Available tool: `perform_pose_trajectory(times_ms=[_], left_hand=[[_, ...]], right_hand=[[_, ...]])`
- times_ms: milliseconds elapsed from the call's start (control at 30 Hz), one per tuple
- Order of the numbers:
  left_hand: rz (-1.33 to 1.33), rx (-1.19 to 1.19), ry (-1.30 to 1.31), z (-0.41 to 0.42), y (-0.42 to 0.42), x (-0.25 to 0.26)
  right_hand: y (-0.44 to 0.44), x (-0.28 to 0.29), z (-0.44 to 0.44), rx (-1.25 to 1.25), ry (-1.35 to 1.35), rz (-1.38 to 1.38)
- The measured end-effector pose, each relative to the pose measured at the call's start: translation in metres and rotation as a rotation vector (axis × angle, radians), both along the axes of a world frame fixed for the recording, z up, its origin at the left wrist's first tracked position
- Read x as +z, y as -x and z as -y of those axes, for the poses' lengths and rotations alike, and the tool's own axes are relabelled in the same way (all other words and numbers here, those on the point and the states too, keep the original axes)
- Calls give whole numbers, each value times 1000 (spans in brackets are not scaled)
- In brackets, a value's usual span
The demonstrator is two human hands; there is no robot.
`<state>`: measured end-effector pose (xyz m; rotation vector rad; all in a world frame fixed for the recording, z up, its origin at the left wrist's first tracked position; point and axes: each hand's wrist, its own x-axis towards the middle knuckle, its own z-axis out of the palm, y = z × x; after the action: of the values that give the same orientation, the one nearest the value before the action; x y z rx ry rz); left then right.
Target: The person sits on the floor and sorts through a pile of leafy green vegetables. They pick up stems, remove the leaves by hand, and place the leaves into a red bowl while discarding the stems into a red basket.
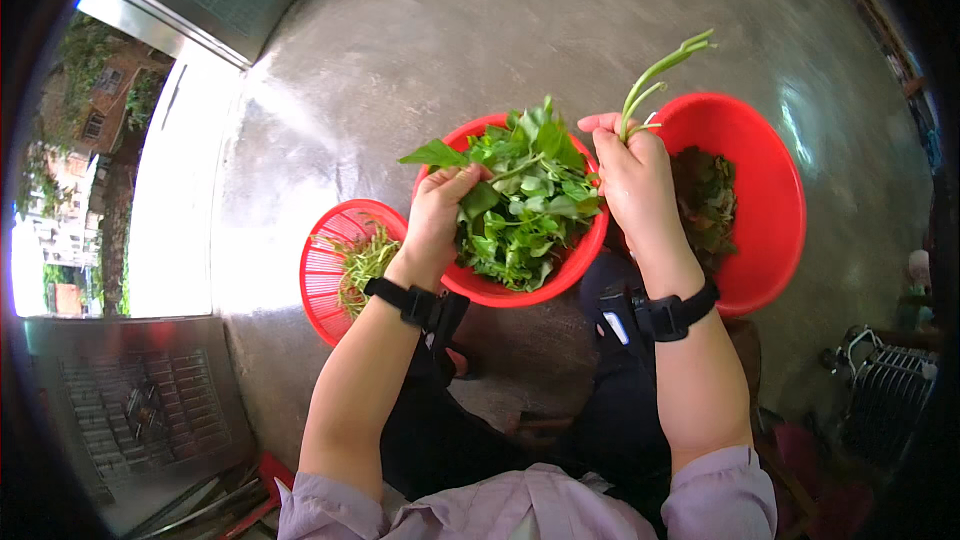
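Observation:
My left hand (pixel 442 214) pinches a leafy green sprig (pixel 480 199) over the left side of a red plastic basin (pixel 517 298) heaped with green leaves (pixel 525 229). Higher and to the right, my right hand (pixel 634 169) grips several pale green stems (pixel 640 90) that point upward, between that basin and a second red basin (pixel 769 202). The second basin holds darker, brownish leaves (pixel 705 199), partly hidden by my right forearm. Left of my left hand, a small red slotted basket (pixel 319 270) contains thin stem pieces (pixel 365 259).
Around the basins is a smooth concrete floor (pixel 450 30). At the left an open doorway lies between metal door panels (pixel 142 397). A metal-framed cart (pixel 892 382) stands at the lower right. Red-handled items (pixel 259 499) lie at the lower left.

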<state>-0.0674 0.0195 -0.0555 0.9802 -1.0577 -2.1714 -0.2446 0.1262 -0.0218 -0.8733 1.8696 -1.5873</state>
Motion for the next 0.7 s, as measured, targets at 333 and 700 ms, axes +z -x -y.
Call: perform_pose_trajectory(times_ms=[333, 700], left_hand=[[-768, 262, -88, -20, -53, 55], [-776, 316, -278, -29, -41, 47]], right_hand=[[-64, 15, -6, 106, 173, 33], [-88, 10, 15, 377, 141, 530]])
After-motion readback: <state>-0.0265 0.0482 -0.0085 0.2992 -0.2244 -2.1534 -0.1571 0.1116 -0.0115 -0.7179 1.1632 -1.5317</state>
